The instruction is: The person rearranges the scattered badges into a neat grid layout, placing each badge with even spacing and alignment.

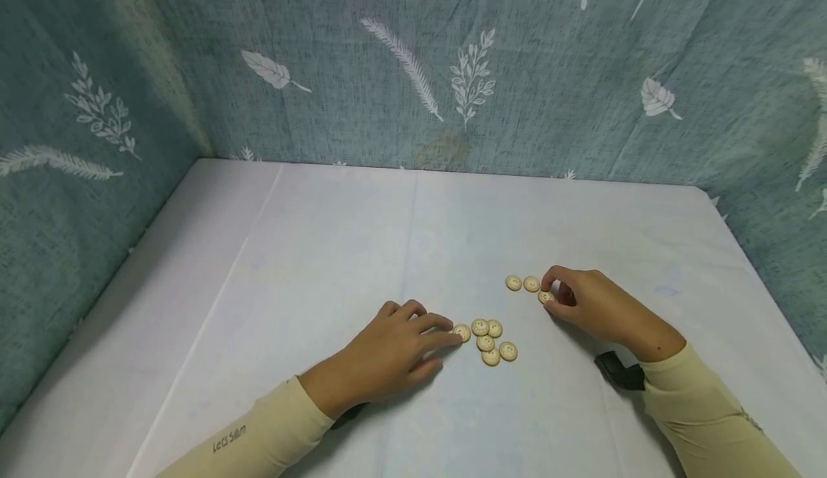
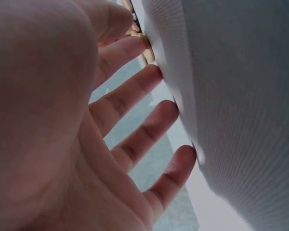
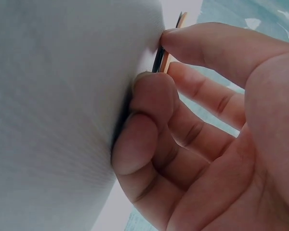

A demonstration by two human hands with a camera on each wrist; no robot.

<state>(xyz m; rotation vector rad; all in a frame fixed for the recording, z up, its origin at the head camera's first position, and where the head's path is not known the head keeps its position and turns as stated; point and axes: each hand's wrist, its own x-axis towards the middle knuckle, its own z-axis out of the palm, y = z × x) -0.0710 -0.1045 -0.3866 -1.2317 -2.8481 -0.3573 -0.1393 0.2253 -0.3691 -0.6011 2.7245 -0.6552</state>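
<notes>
Round cream wooden buttons lie on the white cloth. My right hand pinches one button by its edges between thumb and index finger, low over the cloth. In the right wrist view the button shows edge-on between the fingertips, the other fingers curled in. Left of it two buttons lie side by side. My left hand rests on the cloth with fingers spread, its index fingertip on a button at the left of a cluster. In the left wrist view the fingertips meet the cloth.
A white cloth with fold lines covers the table. Teal curtains with white leaf prints hang behind it and at both sides. Dark straps sit under both wrists, below the cream sleeves.
</notes>
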